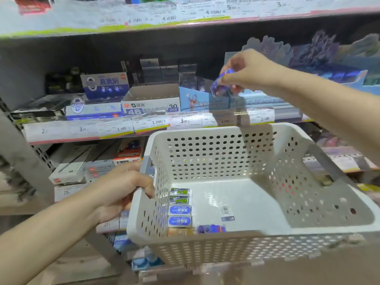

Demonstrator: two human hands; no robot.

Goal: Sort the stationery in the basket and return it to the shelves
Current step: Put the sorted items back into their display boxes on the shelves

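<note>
My right hand [249, 68] pinches a small blue eraser pack [219, 84] hanging just above the blue display box [202, 99] – left hand [125, 188] grips the basket [257, 231] rim

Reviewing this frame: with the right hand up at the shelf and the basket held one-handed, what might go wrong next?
1. The right hand only pinches the small blue eraser by its top above the blue display box; it may slip and drop outside the box.
2. The left hand alone grips the basket by one side wall, so it may tip, sliding the loose erasers around.
</note>
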